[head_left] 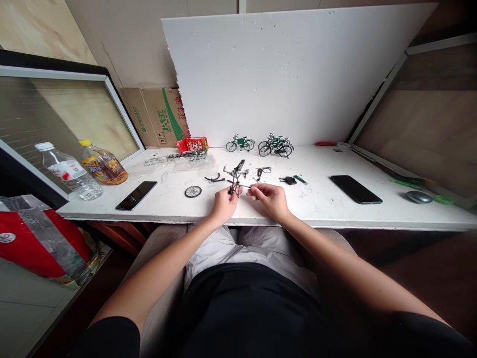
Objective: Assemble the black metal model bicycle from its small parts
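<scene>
Black shirt [231,308] fills the foreground and, beyond it, above the white table [167,208], my left hand [225,203] grips a small dark bicycle frame [236,184], roughly upright, just left of a thin rod [244,186] my right hand [269,199] pinches sideways, pointing toward it.

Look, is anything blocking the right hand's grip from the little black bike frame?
Nothing visible blocks it. Only a thin dark rod, held in the right hand's grip, crosses the gap toward the bike frame, which the left hand's grip holds.
</scene>
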`<state>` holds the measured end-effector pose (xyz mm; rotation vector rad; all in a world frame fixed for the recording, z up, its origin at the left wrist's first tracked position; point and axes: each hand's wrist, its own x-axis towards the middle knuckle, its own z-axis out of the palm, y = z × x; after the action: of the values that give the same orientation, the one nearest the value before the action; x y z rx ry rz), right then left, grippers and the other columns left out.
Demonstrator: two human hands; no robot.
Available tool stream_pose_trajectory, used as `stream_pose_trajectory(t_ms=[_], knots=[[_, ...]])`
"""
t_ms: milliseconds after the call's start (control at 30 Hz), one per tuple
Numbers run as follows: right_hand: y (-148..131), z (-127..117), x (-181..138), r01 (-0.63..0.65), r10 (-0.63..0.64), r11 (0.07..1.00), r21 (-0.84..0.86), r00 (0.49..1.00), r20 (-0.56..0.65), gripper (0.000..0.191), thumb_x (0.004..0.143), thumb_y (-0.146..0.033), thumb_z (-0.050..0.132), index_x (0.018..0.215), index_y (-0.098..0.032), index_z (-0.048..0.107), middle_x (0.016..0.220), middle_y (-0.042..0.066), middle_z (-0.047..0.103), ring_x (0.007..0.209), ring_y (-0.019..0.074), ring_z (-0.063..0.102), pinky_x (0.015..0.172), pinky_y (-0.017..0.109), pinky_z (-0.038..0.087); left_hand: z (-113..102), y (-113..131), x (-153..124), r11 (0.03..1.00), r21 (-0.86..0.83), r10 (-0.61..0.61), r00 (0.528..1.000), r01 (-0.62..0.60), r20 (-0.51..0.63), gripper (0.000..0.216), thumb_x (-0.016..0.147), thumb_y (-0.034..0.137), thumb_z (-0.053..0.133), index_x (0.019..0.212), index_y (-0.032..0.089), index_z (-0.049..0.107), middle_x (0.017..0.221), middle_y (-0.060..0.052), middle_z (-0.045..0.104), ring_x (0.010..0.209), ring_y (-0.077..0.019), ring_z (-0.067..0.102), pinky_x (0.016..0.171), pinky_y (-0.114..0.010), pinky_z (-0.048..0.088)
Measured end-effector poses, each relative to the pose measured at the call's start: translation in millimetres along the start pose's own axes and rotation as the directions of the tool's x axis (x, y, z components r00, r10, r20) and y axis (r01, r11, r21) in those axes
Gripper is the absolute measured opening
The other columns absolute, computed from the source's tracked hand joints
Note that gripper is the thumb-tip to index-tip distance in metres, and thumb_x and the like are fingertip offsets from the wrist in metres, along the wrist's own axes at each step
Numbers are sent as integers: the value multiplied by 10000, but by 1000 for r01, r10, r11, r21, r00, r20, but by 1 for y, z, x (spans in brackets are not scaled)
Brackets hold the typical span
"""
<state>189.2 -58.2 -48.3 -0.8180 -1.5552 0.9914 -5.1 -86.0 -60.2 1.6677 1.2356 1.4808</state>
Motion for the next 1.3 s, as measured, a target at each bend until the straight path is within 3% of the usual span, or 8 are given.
stream_pose_trajectory(t_ms=[200,667,900,1300], knots=[[5,1,0,40,-40,999,-5,998,-53,412,882,-580,790,1022,-195,837,980,109,841,841,285,806,826,439,680,-2,-5,2,1000,12,9,1000,-9,22,229,955,174,578,1082,127,762,1165,-198,800,1062,-290,790,1006,-450,617],[0,1,-3,12,-13,1000,-16,999,-49,455,878,-559,804,1118,-173,831,1049,132,840,912,305,816,861,470,690,-1,-10,4,999,33,31,999,-31,6,198,966,239,614,1050,147,768,1083,-178,810,1000,-259,787,954,-409,625],[-3,2,-4,5,-9,998,-65,999,-50,388,886,-504,790,1088,-179,851,1059,121,841,853,291,810,815,447,692,-1,-5,3,999,36,16,1000,-16,-4,191,961,201,602,1043,131,759,1053,-176,810,926,-237,787,935,-392,626],[-6,4,-5,11,-15,997,-79,998,-61,333,875,-468,787,1043,-191,863,1053,113,843,785,260,797,748,408,674,-1,-7,4,999,-17,-31,999,31,-9,200,950,187,605,1072,128,753,1140,-197,804,1024,-263,796,975,-419,623]])
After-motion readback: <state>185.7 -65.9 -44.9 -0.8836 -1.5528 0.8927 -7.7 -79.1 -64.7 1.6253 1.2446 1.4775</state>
